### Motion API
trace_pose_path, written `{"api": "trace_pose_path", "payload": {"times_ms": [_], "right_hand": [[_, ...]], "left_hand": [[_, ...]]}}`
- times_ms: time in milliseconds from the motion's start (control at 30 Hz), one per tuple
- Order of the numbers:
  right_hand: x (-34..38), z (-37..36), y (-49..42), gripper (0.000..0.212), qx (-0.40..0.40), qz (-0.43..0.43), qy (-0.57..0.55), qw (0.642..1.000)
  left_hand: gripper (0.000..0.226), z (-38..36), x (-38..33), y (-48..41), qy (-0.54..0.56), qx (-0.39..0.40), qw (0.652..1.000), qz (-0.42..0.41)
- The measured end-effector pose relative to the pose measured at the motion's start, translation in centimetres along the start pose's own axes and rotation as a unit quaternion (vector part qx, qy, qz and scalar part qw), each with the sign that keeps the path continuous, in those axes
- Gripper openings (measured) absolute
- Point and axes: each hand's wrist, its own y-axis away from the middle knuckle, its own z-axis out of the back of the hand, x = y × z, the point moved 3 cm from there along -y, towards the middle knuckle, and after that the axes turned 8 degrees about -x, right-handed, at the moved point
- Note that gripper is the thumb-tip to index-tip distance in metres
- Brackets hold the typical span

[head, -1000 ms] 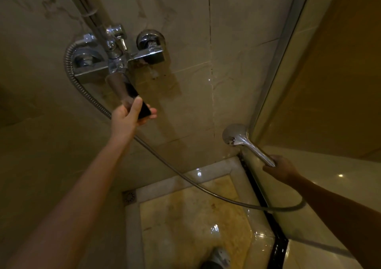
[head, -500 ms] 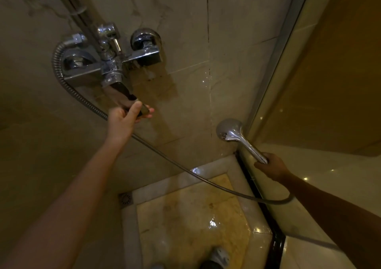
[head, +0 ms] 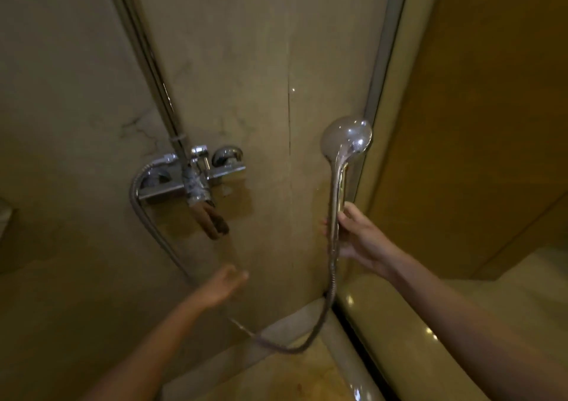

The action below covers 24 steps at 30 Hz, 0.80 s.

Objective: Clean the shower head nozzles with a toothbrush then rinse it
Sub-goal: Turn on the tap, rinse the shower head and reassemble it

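A chrome hand shower head [head: 345,138] points upward near the wall corner, its back toward me, so the nozzles are hidden. My right hand [head: 358,236] is shut on its handle, low down. From the handle a metal hose [head: 330,280] loops down and across to the wall-mounted chrome tap [head: 192,182]. The tap's lever [head: 212,222] hangs down beneath the mixer. My left hand [head: 222,284] hovers below the lever, apart from it, blurred, fingers loosely apart and holding nothing. No toothbrush is in view.
A vertical riser pipe [head: 147,59] runs up the tiled wall above the tap. A metal door frame [head: 384,72] and glass panel stand to the right. The raised marble curb [head: 295,324] and wet floor lie below.
My left hand has let go of the tap lever and dropped below it. My right hand has raised the shower head upright. The view has tilted upward.
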Motion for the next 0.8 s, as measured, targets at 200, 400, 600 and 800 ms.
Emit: {"api": "trace_pose_path", "payload": {"times_ms": [200,400,600,800], "right_hand": [[14.1,-7.5,4.5,0.040,-0.018,0.184,0.173,0.967],[29.4,-16.8,7.9,0.041,-0.109,0.366,0.178,0.907],[43.9,-25.2,11.1,0.050,-0.138,0.466,0.209,0.848],[51.1,-32.7,10.6,0.048,-0.139,0.499,0.228,0.825]], "left_hand": [[0.030,5.4,-10.0,6.4,-0.057,-0.049,0.954,-0.291],[0.035,21.3,-22.4,12.2,-0.117,-0.345,0.741,-0.564],[0.053,35.6,-29.4,11.5,-0.260,-0.596,0.604,-0.461],[0.070,38.9,-28.8,6.8,-0.372,-0.613,0.582,-0.384]]}}
